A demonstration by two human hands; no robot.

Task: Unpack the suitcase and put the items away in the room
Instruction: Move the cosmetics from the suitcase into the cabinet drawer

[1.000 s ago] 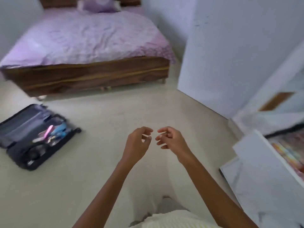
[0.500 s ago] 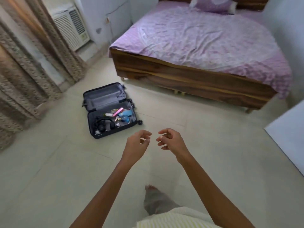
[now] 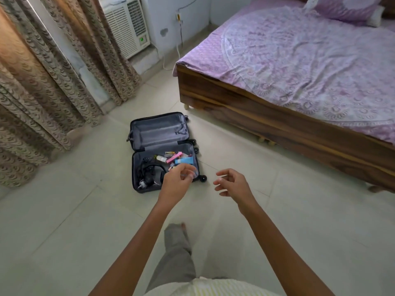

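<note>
Left hand and right hand are loose, holding nothing. The suitcase lies open on the floor ahead. Scoop too many small items at once and one probably drops.

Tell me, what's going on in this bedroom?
A person is unpacking. An open suitcase lies on the floor near the bed. Its far half is bare, and its near half holds black headphones, a blue tube, a pink item and other small things. The person faces it, one foot forward, with the left hand and right hand held out, fingers loosely curled, apparently holding nothing.
</note>
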